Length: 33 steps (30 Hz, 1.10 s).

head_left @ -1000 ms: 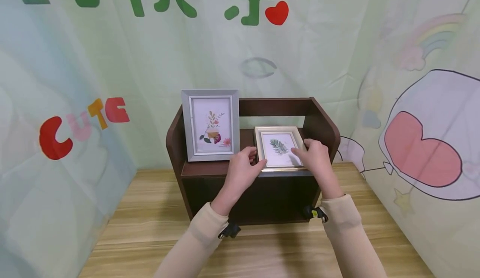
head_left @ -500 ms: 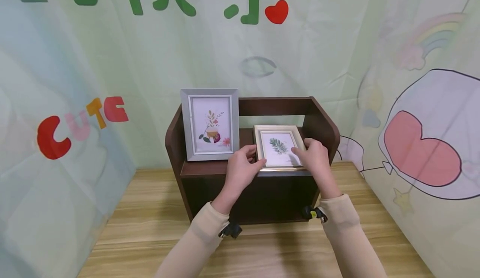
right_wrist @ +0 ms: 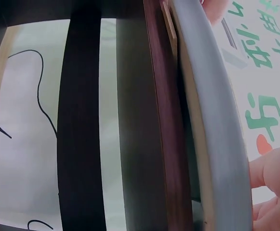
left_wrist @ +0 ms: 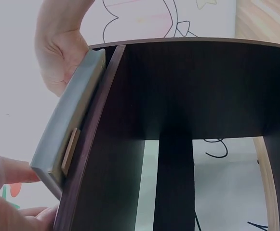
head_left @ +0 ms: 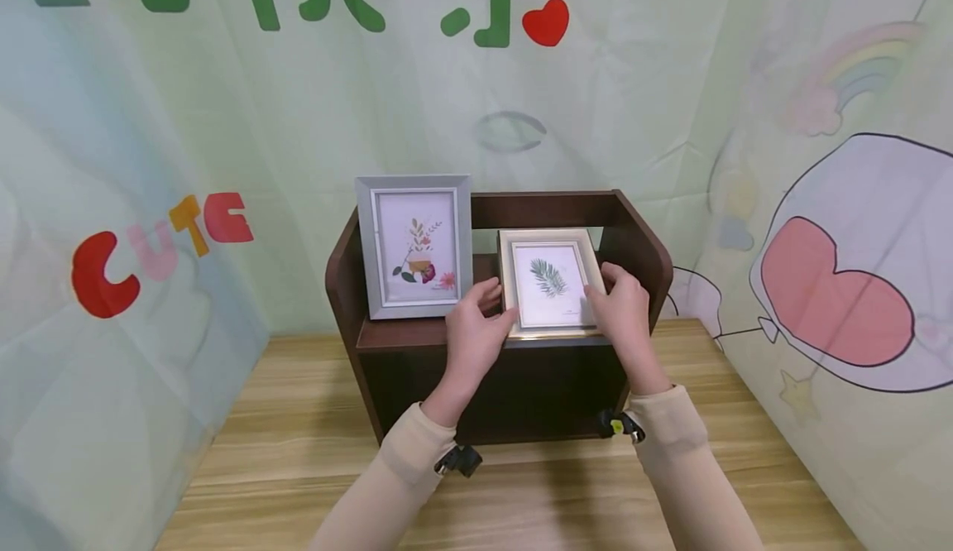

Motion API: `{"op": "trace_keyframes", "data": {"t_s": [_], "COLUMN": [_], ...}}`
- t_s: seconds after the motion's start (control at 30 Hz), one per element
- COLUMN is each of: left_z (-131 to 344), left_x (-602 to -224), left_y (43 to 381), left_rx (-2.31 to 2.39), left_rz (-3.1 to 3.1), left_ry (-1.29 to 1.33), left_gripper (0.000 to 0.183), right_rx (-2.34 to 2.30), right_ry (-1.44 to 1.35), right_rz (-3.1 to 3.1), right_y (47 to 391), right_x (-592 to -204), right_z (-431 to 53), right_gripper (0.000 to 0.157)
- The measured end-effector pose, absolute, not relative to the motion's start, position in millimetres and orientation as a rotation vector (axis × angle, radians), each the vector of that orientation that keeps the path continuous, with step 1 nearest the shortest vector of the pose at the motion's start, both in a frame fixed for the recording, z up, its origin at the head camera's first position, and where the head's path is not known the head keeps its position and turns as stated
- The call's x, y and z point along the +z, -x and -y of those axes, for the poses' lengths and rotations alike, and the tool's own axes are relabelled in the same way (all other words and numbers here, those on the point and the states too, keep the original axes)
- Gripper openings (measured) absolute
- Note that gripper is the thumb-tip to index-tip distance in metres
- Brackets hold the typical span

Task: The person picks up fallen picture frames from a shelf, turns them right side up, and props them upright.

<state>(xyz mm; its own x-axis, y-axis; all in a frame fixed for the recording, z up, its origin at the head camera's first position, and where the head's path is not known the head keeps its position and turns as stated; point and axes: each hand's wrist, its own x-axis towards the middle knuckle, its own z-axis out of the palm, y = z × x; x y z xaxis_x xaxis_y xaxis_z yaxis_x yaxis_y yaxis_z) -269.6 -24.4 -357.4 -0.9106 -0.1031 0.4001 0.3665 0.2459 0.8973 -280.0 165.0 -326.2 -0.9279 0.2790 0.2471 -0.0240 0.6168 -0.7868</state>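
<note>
A pale gold picture frame [head_left: 549, 285] with a green leaf print lies face up, its far edge slightly raised, on the top of a dark brown shelf unit [head_left: 405, 334]. My left hand [head_left: 473, 337] holds its left side, thumb at the near corner. On the opposite side my right hand [head_left: 622, 307] grips the edge, thumb over the front. In the left wrist view, the frame's grey side [left_wrist: 71, 115] slants close over the shelf board, with a small brown tab beneath. The right wrist view shows a narrow gap between the grey side [right_wrist: 217, 110] and the board.
A larger grey picture frame [head_left: 462, 245] with a flower print stands upright at the shelf's left, near my left fingers. The shelf's right side panel [head_left: 649, 257] rises beside my right hand. The unit stands on a wood-grain table [head_left: 298, 419] before printed cloth [head_left: 298, 121].
The gold picture frame's far edge has risen and tilted toward me, shifting slightly left. Both hands have moved with it, keeping their hold. The grey frame stays in place.
</note>
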Motion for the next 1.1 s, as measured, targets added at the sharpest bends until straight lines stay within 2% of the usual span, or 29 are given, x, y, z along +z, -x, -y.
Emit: {"op": "trace_keyframes", "data": {"t_s": [0.53,1.1], "left_z": [31.4,34.3], "left_x": [-349.7,-341.4], "left_y": [274.9,281.6], "left_rx": [-1.863,-1.859], "left_rz": [2.075,2.03], "left_ry": [0.233,0.245], "left_gripper": [0.051,0.047], "right_rx": [1.304,1.37], "right_ry": [0.13,0.103], "right_rz": [2.38,2.285], "right_y": [283.4,285.7], "right_x": [-327.6,-319.8], "right_z": [-166.6,-170.3], "right_gripper": [0.046,0.046]}}
